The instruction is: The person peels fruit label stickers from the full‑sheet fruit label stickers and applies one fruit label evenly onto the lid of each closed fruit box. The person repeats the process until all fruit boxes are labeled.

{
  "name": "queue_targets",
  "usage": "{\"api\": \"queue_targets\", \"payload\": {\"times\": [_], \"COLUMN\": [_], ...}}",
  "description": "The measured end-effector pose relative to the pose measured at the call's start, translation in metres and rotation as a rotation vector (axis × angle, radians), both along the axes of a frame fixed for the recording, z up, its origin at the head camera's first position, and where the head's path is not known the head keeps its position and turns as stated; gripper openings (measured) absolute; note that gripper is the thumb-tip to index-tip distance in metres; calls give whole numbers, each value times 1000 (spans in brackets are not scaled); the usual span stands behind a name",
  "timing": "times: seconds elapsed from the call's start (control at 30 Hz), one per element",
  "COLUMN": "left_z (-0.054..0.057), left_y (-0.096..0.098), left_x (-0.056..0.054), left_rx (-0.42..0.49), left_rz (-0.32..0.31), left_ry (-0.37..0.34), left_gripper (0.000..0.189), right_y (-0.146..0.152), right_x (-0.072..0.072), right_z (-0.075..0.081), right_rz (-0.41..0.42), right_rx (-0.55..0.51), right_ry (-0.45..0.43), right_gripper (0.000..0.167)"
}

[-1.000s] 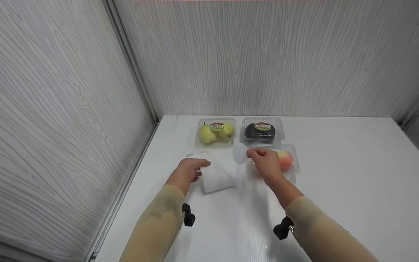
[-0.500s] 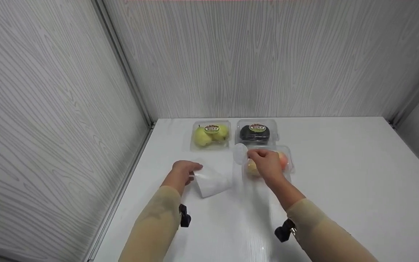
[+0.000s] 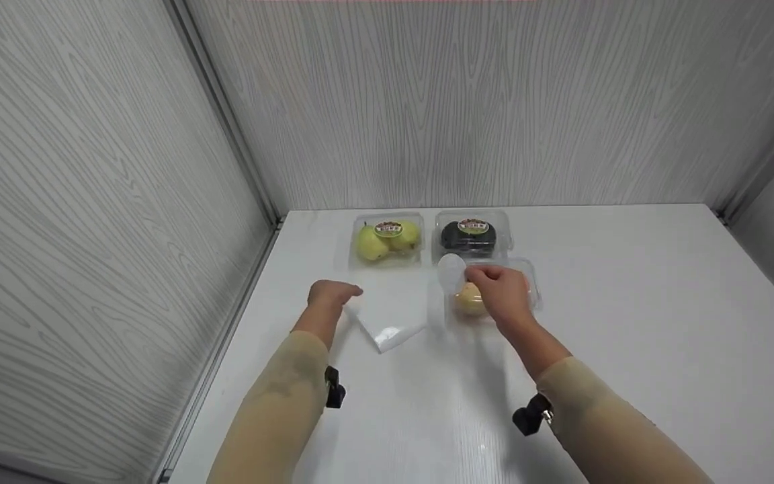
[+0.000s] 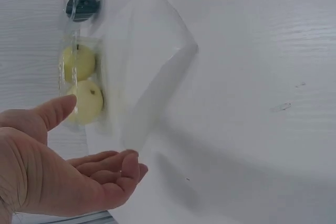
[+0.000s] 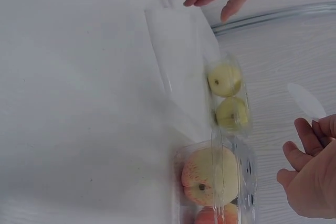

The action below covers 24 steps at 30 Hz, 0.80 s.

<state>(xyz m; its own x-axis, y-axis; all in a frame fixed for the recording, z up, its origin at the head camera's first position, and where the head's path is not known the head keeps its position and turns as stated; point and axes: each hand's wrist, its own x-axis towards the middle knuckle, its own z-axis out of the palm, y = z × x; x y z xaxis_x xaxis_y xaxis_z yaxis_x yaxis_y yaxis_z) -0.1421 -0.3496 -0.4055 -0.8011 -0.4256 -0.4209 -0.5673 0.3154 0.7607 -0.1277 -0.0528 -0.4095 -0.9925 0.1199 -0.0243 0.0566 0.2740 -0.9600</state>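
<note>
My left hand (image 3: 328,296) hovers at the left end of a white sheet (image 3: 394,299), thumb spread away and fingers loosely bent, holding nothing. In the left wrist view one long side of that sheet curls up off the table. Between thumb and fingertips my right hand (image 3: 504,296) pinches the edge of a thin oval white sticker (image 5: 306,99), raised in front of a clear fruit box. Inside that box are a pale peach (image 5: 210,177) and a redder one, partly covered by the right hand in the head view.
Behind the sheet stands a clear box with two yellow-green pears (image 3: 387,240), bearing an oval label. To its right is another labelled clear box with dark fruit (image 3: 469,238). Wood-grain panels (image 3: 461,101) close off the back and both sides of the white table (image 3: 629,302).
My left hand has let go of the sheet and drawn back to the left; the sheet has settled lower. The right hand keeps the sticker up, shifted slightly right, uncovering more of the pale peach.
</note>
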Motion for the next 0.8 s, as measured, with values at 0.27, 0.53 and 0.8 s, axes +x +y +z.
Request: {"api": "queue_targets", "payload": {"times": [0.27,0.53,0.8], "left_z": [12,12,5], "left_y": [26,70,107], "left_x": [-1,21,37], "left_rx": [-422,-772,-1140], "left_rz": [-111,-399,-642], "left_ry": [215,774,1106], "left_gripper": [44,26,26], "right_y": [14,25,38], "right_x": [-3,3,4], "right_z": [3,1,9], "right_rz": [12,-9,-7], "right_rx": [-75,-157,-220], "right_ry": [-32,-49,-138], "right_gripper": [32,36,44]}}
